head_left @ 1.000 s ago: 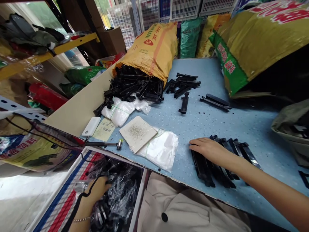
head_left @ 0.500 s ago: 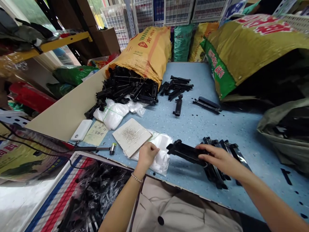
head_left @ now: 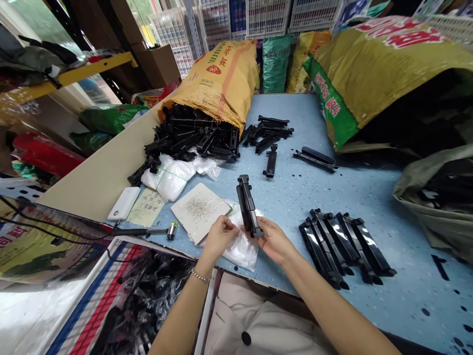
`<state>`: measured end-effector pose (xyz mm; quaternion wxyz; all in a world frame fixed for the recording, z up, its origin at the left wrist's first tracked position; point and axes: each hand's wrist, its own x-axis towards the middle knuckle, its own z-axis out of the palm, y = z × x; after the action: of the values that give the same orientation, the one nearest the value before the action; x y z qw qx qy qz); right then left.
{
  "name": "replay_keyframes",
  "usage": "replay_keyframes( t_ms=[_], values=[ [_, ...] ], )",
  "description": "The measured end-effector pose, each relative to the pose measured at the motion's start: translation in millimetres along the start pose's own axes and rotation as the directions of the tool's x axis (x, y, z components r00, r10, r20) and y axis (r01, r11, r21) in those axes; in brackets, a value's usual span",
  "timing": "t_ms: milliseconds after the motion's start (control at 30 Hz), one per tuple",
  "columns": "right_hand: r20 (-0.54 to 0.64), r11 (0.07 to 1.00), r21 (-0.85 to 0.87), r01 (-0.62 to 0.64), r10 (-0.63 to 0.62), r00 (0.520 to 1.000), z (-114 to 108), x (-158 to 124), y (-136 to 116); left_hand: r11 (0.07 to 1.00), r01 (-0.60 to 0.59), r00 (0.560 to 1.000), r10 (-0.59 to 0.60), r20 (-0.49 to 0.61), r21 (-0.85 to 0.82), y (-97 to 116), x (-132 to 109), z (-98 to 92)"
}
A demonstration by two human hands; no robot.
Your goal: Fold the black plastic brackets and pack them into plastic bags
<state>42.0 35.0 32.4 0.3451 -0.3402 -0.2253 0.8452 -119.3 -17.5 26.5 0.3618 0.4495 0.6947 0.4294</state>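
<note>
My right hand [head_left: 272, 240] grips the near end of a long black plastic part [head_left: 247, 203], held above the blue table [head_left: 306, 190] and pointing away from me. My left hand [head_left: 219, 235] pinches the top of a stack of clear plastic bags [head_left: 242, 246] right beside that part. A row of several black parts [head_left: 343, 246] lies on the table to the right of my hands.
A yellow sack [head_left: 218, 81] spills black parts [head_left: 192, 138] at the back left; more loose parts [head_left: 271, 130] lie behind. A card with small screws [head_left: 200, 211], a hammer [head_left: 148, 230], a white power bank [head_left: 123, 203] and a bin of bagged parts [head_left: 148, 301] sit at left.
My right hand lifted a black part off the row and brought it left, turning it to point away. My left hand came up from the bin to the plastic bags.
</note>
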Motion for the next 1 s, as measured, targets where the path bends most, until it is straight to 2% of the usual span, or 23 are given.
replay_keyframes(
  t_ms=[67,133,167,233,267,300,367,467,533,600,633,733,767,833,900,1000],
  values=[
    [-0.041,1.0,0.009,0.006,-0.006,0.999,-2,7,5,0.999,-0.035,0.999,0.035,-0.001,-0.007,6,-6,-15.2],
    [-0.054,1.0,0.006,0.008,-0.008,0.999,-5,8,6,0.983,-0.119,0.992,0.125,-0.035,0.139,13,-12,-29.3],
    [-0.059,1.0,0.004,0.013,-0.013,0.998,-5,6,4,0.949,-0.168,0.982,0.184,-0.035,0.268,16,-14,-34.2],
    [-0.066,1.0,-0.007,0.031,-0.031,0.997,-6,-3,0,0.816,-0.249,0.96,0.281,0.019,0.521,19,-16,-38.3],
    [-0.05,1.0,-0.01,0.023,-0.023,0.998,-7,-10,-2,0.758,-0.276,0.952,0.301,0.057,0.592,19,-14,-37.9],
    [-0.013,1.0,-0.009,-0.012,0.012,1.0,-10,-19,-2,0.737,-0.291,0.949,0.303,0.087,0.609,18,-12,-36.6],
    [0.106,0.985,0.01,-0.17,0.168,0.98,-19,-37,2,0.774,-0.293,0.953,0.286,0.103,0.562,13,-7,-33.7],
    [0.289,0.884,0.095,-0.457,0.415,0.863,-38,-57,22,0.869,-0.254,0.967,0.238,0.092,0.424,4,-3,-33.2],
    [0.355,0.807,0.184,-0.56,0.477,0.804,-47,-60,36,0.887,-0.279,0.96,0.252,0.12,0.368,3,-9,-33.9],
    [0.37,0.768,0.237,-0.595,0.495,0.786,-49,-56,43,0.868,-0.361,0.93,0.307,0.204,0.341,9,-26,-31.6],
    [0.34,0.787,0.23,-0.573,0.486,0.805,-48,-52,43,0.852,-0.411,0.903,0.334,0.269,0.323,13,-37,-28.5],
    [0.182,0.91,0.129,-0.394,0.368,0.912,-37,-47,41,0.818,-0.525,0.795,0.371,0.48,0.236,29,-74,-13.2],
    [0.125,0.947,0.061,-0.316,0.307,0.943,-32,-49,40,0.812,-0.539,0.771,0.368,0.519,0.225,34,-85,-8.1],
    [0.062,0.977,-0.14,-0.162,0.172,0.983,-21,-58,38,0.8,-0.546,0.764,0.353,0.54,0.25,46,-103,-3.7],
    [0.155,0.921,-0.387,-0.042,0.109,0.982,-11,-73,33,0.786,-0.547,0.773,0.342,0.534,0.289,58,-117,-12.7],
    [0.396,0.75,-0.654,0.098,0.229,0.889,-9,-92,6,0.791,-0.514,0.792,0.287,0.539,0.333,69,-133,-55.2]
  ],
)
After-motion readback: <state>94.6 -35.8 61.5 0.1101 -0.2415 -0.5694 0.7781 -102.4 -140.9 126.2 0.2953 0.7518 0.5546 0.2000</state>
